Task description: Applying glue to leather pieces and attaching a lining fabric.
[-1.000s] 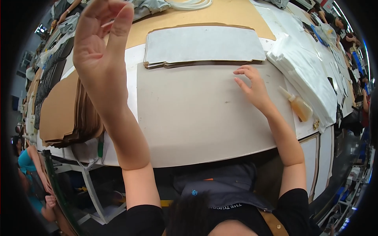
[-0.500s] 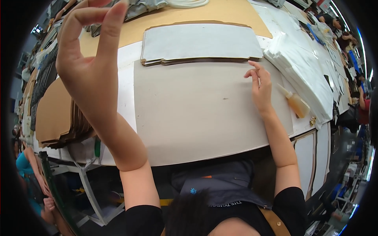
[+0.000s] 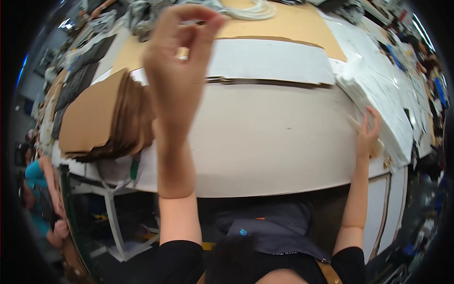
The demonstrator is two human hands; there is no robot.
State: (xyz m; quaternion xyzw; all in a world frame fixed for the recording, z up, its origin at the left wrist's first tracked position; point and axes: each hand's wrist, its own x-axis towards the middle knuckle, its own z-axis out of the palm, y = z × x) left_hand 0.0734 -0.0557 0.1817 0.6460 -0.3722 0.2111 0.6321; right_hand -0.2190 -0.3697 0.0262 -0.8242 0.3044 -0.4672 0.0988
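My left hand (image 3: 177,66) is raised close to the camera, above the left part of the table. Its fingers are curled and the thumb and forefinger tips meet; whether anything is pinched between them I cannot tell. My right hand (image 3: 369,135) reaches to the table's right edge and closes around a small amber squeeze bottle (image 3: 353,124) lying beside a stack of white sheets (image 3: 378,90). A large white board (image 3: 265,142) covers the table in front of me.
A pile of white-faced cardboard pieces (image 3: 269,61) lies beyond the board. Brown cardboard blanks (image 3: 99,118) are stacked at the left. A coil of white tubing (image 3: 255,9) sits at the far edge. Another person in teal (image 3: 35,184) stands at the lower left.
My right hand slid from the middle of the white board to the bottle at the right edge. My left hand stayed raised and its fingers curled tighter.
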